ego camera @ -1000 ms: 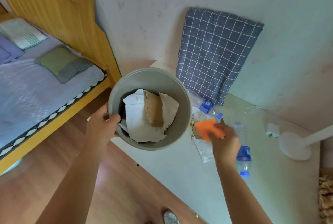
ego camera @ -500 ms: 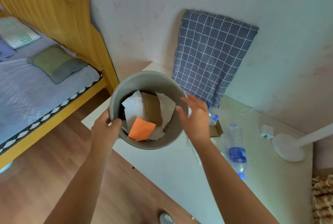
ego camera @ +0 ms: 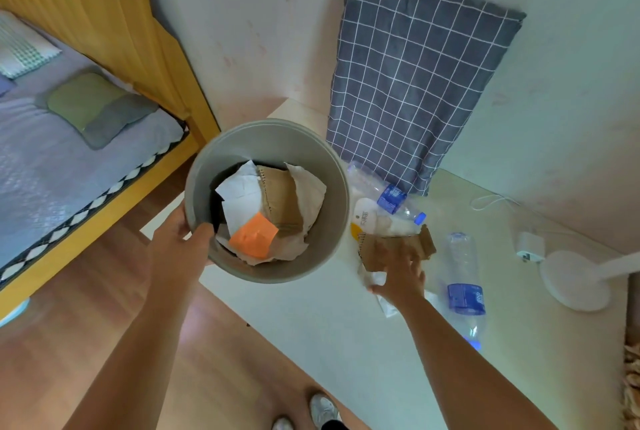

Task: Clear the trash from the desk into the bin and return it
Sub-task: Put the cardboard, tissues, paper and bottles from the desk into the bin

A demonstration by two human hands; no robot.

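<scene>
Right hand [ego camera: 398, 268] hides wrapper [ego camera: 386, 303] (grip unclear); lamp [ego camera: 575, 280] cut off.

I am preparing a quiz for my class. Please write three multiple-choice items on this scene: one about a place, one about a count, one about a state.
1. Where is the orange paper piece?
A. on the desk
B. inside the round grey bin
C. on the bed

2. How many clear plastic bottles with blue labels lie on the white desk?
A. two
B. four
C. none

3. What is the left hand doing?
A. resting flat on the desk
B. holding a bottle
C. gripping the bin's rim

Key: 1 B, it lies on the papers in the bin; 2 A, one near the checked pillow, another beside the right hand; 3 C, its thumb hooks over the rim.
</scene>
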